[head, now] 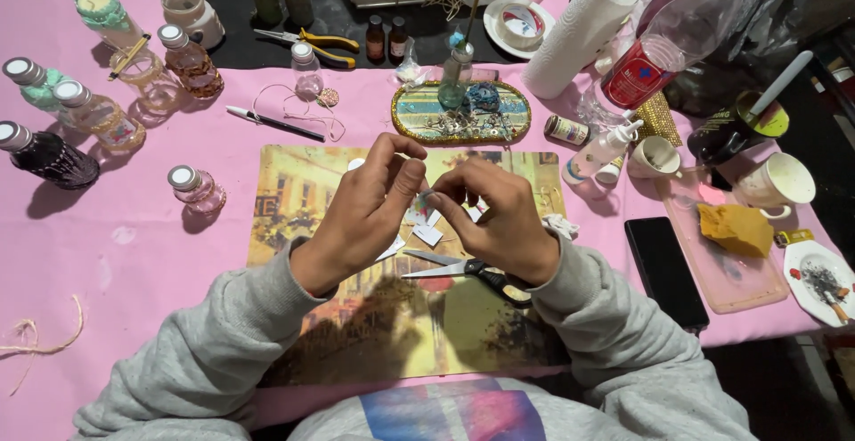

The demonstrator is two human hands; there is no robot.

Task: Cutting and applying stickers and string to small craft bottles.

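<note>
Both hands pinch a tiny scrap over the picture mat.
Left hand (365, 209) and right hand (499, 218) meet fingertip to fingertip, closed on a small pale scrap (426, 195); steel scissors (454, 270) and white paper bits (427, 234) lie on the glossy mat (294, 200).

Far right of you, a clear plastic bottle (686, 36) lies tilted, bearing a red label (639, 78). A dark, blank phone (665, 272) lies flat near your right arm.
</note>
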